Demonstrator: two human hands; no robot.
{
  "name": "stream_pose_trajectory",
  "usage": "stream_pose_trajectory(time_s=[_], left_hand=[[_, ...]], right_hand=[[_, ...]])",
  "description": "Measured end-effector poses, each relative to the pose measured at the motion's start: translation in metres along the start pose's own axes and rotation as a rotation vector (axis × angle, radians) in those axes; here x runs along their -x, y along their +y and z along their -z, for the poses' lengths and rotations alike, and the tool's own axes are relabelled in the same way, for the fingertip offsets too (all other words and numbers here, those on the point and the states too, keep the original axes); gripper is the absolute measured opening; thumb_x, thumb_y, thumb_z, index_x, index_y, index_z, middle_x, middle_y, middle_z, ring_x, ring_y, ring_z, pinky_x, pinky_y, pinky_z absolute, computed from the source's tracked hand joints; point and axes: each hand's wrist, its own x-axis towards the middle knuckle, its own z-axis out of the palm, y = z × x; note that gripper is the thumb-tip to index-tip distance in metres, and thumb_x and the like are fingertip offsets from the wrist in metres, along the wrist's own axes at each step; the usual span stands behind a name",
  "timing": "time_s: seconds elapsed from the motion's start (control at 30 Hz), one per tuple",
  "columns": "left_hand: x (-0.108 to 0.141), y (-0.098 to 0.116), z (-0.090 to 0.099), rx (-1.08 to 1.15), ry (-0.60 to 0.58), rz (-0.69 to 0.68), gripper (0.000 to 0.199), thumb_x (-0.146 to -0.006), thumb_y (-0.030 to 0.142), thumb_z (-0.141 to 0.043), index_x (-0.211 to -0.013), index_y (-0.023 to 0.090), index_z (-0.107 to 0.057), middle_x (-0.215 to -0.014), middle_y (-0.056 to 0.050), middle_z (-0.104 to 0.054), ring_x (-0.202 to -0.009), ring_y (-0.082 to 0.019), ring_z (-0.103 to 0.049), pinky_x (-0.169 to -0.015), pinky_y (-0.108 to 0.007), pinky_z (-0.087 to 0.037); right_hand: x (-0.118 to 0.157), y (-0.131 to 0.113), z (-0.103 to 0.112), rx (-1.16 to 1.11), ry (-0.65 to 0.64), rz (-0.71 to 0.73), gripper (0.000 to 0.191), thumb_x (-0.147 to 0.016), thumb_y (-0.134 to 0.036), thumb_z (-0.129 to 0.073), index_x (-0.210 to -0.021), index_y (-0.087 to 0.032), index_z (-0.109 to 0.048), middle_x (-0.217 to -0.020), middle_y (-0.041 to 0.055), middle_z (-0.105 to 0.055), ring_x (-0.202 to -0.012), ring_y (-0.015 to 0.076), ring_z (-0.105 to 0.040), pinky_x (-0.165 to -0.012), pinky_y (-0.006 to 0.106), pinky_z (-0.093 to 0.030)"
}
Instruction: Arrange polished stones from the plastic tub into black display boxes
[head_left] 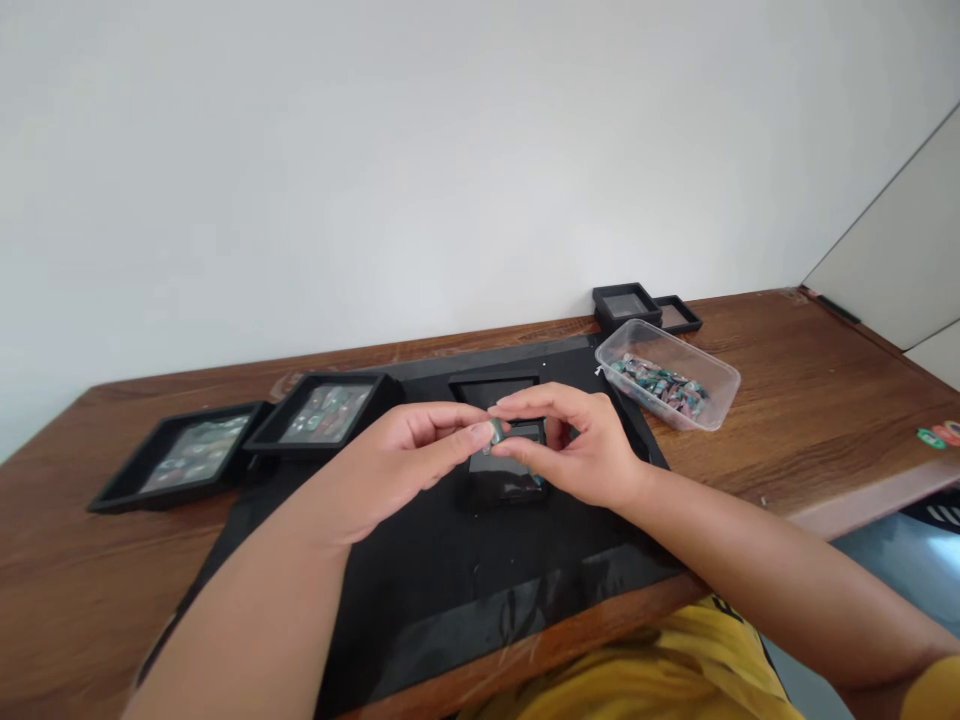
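Fingers of the left hand and right hand together pinch a small, seemingly greenish stone.

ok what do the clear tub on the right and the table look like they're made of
The clear tub looks like thin transparent plastic: the small greenish pieces inside show through its glossy walls. The table looks like reddish-brown wood or wood veneer, with visible grain and a soft sheen; which one cannot be told.

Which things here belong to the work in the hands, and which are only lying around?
In use:
left hand
right hand
small stone pinched between both
black box under the hands
clear tub of stones
black mat

Lying about:
two filled display boxes
two empty boxes
coloured pieces at the table edge
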Motion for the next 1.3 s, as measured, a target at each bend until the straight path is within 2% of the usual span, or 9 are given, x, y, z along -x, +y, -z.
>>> stream_pose_trajectory(time_s=[0.3, 0.57, 0.87, 0.97, 1.17, 1.3], left_hand=[[-0.001, 0.000, -0.007, 0.131, -0.035, -0.022, 0.049, -0.073, 0.068, -0.078, -0.087, 0.020, -0.080, -0.053, 0.008, -0.034, -0.050, -0.008, -0.022, -0.044, -0.022, -0.023], [0.000, 0.004, -0.005, 0.073, 0.013, -0.034, 0.048, -0.070, 0.067, -0.078, -0.062, 0.022, -0.064, -0.051, 0.006, -0.037, -0.049, -0.008, -0.025, -0.044, -0.023, -0.024], [0.002, 0.004, -0.003, 0.043, 0.018, -0.098, 0.039, -0.072, 0.060, -0.078, -0.065, 0.022, -0.070, -0.052, 0.004, -0.043, -0.050, -0.010, -0.030, -0.045, -0.023, -0.028], [0.003, 0.004, -0.002, 0.056, 0.025, -0.112, 0.035, -0.072, 0.056, -0.080, -0.065, 0.023, -0.072, -0.052, 0.004, -0.046, -0.050, -0.010, -0.033, -0.046, -0.023, -0.030], [0.005, 0.001, -0.002, 0.086, 0.051, -0.161, 0.025, -0.068, 0.047, -0.083, -0.063, 0.024, -0.074, -0.059, 0.000, -0.060, -0.056, -0.013, -0.046, -0.051, -0.025, -0.041], [0.005, 0.000, -0.002, 0.103, 0.030, -0.211, 0.027, -0.070, 0.046, -0.084, -0.061, 0.023, -0.072, -0.057, 0.001, -0.055, -0.054, -0.012, -0.046, -0.048, -0.024, -0.039]], right_hand=[[0.002, -0.005, 0.004, 0.137, 0.045, 0.123, 0.022, -0.095, -0.038, -0.076, -0.111, -0.024, -0.077, -0.106, 0.0029, -0.082, -0.044, 0.0046, -0.045, -0.044, 0.021, -0.045], [0.003, -0.006, 0.003, 0.140, 0.030, 0.110, 0.041, -0.098, -0.042, -0.071, -0.136, -0.027, -0.065, -0.113, 0.0059, -0.082, -0.045, 0.0067, -0.052, -0.046, 0.023, -0.050], [0.004, -0.012, 0.006, 0.121, 0.099, 0.146, 0.042, -0.091, -0.042, -0.081, -0.125, -0.023, -0.066, -0.099, 0.0036, -0.083, -0.045, 0.0063, -0.055, -0.044, 0.021, -0.049], [0.003, -0.012, 0.006, 0.097, 0.121, 0.213, 0.035, -0.091, -0.038, -0.082, -0.120, -0.023, -0.069, -0.097, 0.0034, -0.082, -0.048, 0.0066, -0.056, -0.046, 0.021, -0.051], [-0.003, -0.017, 0.008, 0.106, 0.194, 0.436, 0.012, -0.089, -0.025, -0.085, -0.095, -0.022, -0.074, -0.087, 0.0037, -0.079, -0.066, 0.0123, -0.067, -0.049, 0.023, -0.052], [-0.003, -0.020, 0.008, 0.116, 0.207, 0.455, 0.011, -0.089, -0.026, -0.085, -0.091, -0.022, -0.074, -0.082, 0.0034, -0.078, -0.066, 0.0128, -0.067, -0.049, 0.023, -0.052]])
